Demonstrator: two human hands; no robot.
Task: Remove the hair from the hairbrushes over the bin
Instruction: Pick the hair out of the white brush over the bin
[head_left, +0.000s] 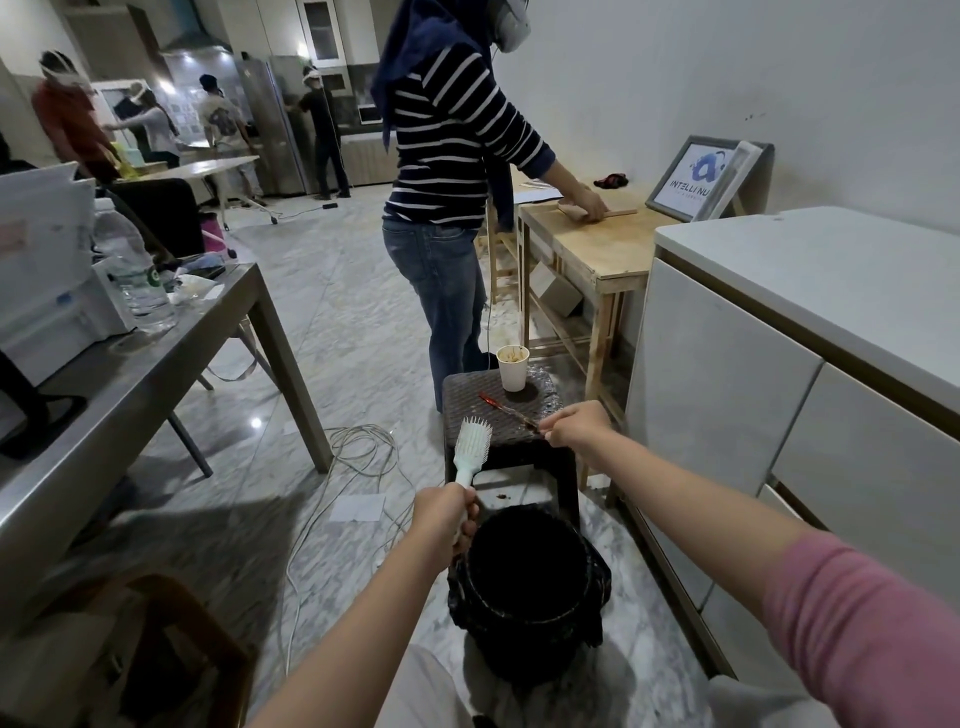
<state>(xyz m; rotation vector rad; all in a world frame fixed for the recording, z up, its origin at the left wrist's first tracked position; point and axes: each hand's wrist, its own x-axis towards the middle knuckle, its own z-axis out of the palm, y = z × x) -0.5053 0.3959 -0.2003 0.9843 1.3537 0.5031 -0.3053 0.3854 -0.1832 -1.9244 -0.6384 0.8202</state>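
Note:
My left hand (445, 517) grips the handle of a white hairbrush (471, 447), whose head points up and away, just left of the black bin (530, 582) on the floor. My right hand (576, 426) reaches over the dark stool (483, 410) and pinches the end of a thin red comb (506, 409) that lies on the stool top. A bit of brown hair (503, 496) sits on the stool's lower ledge above the bin.
A paper cup (513, 368) with brownish content stands on the stool. A person in a striped top (452, 156) works at a wooden table (587, 234) behind it. White cabinets (779, 364) on the right, a metal table (156, 353) on the left, cables (358, 452) on the floor.

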